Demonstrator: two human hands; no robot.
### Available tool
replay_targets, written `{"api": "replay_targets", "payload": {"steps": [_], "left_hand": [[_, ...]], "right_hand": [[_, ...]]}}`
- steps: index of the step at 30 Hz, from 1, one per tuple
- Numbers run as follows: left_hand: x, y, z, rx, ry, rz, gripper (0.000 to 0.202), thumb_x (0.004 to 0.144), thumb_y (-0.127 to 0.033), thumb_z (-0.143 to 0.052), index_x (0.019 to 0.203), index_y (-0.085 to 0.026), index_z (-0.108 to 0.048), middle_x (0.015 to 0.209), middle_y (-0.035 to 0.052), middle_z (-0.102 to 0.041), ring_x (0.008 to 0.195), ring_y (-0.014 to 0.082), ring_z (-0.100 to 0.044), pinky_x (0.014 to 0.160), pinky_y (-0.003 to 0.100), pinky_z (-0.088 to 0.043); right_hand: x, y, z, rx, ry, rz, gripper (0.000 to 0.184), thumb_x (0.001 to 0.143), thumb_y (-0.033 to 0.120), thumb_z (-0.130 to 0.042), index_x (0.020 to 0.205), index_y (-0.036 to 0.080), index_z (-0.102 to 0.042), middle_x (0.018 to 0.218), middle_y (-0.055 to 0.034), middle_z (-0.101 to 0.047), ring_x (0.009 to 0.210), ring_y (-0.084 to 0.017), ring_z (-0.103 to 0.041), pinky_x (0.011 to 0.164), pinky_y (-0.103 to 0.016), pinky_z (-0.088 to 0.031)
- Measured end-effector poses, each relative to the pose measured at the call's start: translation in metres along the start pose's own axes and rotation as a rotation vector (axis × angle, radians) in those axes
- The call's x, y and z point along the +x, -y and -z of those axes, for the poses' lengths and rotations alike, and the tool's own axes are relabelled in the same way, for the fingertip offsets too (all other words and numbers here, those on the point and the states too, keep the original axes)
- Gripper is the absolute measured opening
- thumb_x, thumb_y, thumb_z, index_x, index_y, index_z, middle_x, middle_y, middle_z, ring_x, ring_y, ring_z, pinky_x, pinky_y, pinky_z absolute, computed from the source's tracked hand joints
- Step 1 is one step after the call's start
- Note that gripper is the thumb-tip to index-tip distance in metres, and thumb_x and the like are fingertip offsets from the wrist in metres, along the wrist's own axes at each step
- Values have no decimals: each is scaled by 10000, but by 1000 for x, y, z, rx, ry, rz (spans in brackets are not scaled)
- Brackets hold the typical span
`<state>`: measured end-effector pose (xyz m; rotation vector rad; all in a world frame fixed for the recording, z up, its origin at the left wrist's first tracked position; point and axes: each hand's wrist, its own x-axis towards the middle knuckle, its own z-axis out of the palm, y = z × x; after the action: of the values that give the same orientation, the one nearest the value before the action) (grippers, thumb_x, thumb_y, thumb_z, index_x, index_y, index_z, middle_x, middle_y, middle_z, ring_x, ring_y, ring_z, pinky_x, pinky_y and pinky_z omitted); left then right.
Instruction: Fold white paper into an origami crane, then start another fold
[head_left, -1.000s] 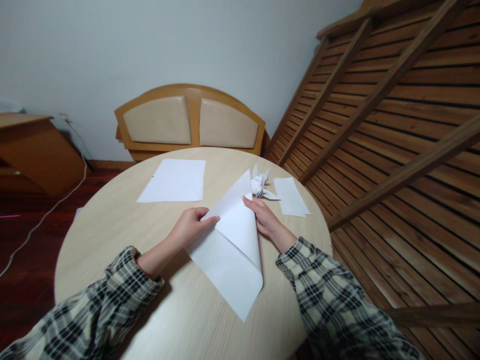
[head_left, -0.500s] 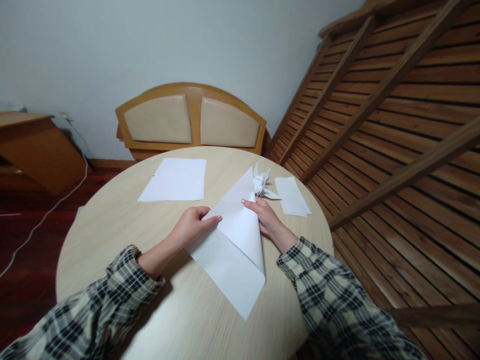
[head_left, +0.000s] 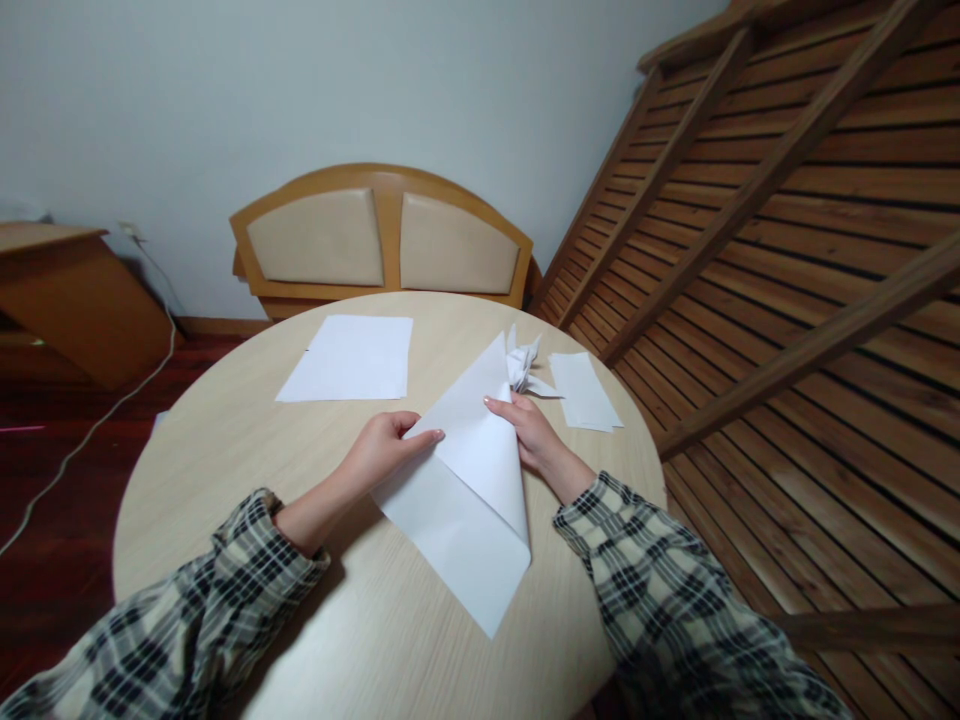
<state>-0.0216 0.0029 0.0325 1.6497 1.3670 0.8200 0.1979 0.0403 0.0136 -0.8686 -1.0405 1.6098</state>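
Observation:
A white sheet of paper (head_left: 457,540), with one part folded over diagonally, is held up above the round table. My left hand (head_left: 390,447) pinches its left edge, thumb on top and fingers partly hidden beneath. My right hand (head_left: 531,430) grips the folded right side, its thumb lying on the upper layer. Along the right, the fold curves softly rather than lying flat. Just beyond my right hand are folded white paper shapes (head_left: 523,362), which look like origami, partly hidden by the sheet.
A stack of white paper (head_left: 349,358) lies at the table's far left. Narrow white paper strips (head_left: 583,392) lie at the right, near the rim of the round table (head_left: 225,440). A slatted wooden frame (head_left: 787,300) leans on the right; a headboard (head_left: 382,235) stands behind.

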Motion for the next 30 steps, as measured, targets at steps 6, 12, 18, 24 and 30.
{"api": "replay_targets", "payload": {"steps": [6, 12, 18, 24, 30], "left_hand": [[0, 1, 0, -22, 20, 3, 366, 754, -505, -633, 652, -155, -594, 598, -9, -519, 520, 120, -458, 451, 238, -308], [1, 2, 0, -14, 15, 0, 376, 755, -512, -626, 630, -159, -588, 580, -10, -509, 509, 119, -450, 440, 239, -293], [1, 3, 0, 5, 21, 4, 381, 765, -513, -621, 628, -160, -577, 574, -17, -492, 501, 112, -439, 442, 239, -285], [1, 3, 0, -13, 39, 13, 377, 774, -515, -617, 664, -154, -607, 584, -4, -525, 502, 119, -460, 435, 237, -297], [2, 8, 0, -26, 50, 9, 385, 786, -522, -617, 691, -149, -621, 595, 1, -544, 509, 119, -469, 436, 229, -307]], "right_hand": [[0, 0, -1, -1, -10, 1, 346, 651, 333, -812, 923, 165, -681, 848, -60, -745, 732, -201, -686, 718, -333, -528], [0, 0, -1, -15, -21, -8, 345, 650, 337, -812, 918, 163, -680, 869, -69, -744, 731, -201, -680, 722, -338, -521], [-1, 0, -1, -11, -17, -5, 344, 661, 335, -810, 927, 163, -678, 874, -72, -743, 734, -204, -682, 724, -342, -524], [0, -1, 0, -13, -24, -8, 362, 654, 339, -816, 936, 158, -679, 895, -80, -744, 747, -206, -687, 736, -344, -529], [-1, 0, -1, -29, -22, 0, 356, 657, 355, -813, 932, 171, -682, 897, -75, -746, 752, -212, -688, 736, -353, -538]]}}
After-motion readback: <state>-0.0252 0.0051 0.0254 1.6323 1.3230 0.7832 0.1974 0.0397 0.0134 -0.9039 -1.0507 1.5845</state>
